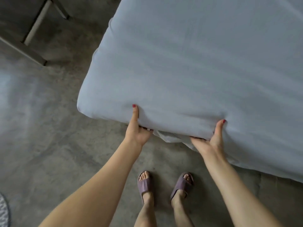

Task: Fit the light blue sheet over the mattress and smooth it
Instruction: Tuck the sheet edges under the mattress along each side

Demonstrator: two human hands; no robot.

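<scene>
Head view: both hands' fingers curled under the light blue sheet [188,66], thumbs on top.

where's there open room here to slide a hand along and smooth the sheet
Free: the wide top of the light blue sheet, beyond both thumbs toward the far edge. Crowded: the near edge, where the left hand and right hand grip it, loose fabric bunched between them.

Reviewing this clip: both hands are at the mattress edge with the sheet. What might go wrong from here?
1. Loose sheet bunches between the left hand and right hand; it may stay untucked under the mattress.
2. With the fingers hidden under the edge, they could get pinched.
3. Faint creases on top may remain.
</scene>
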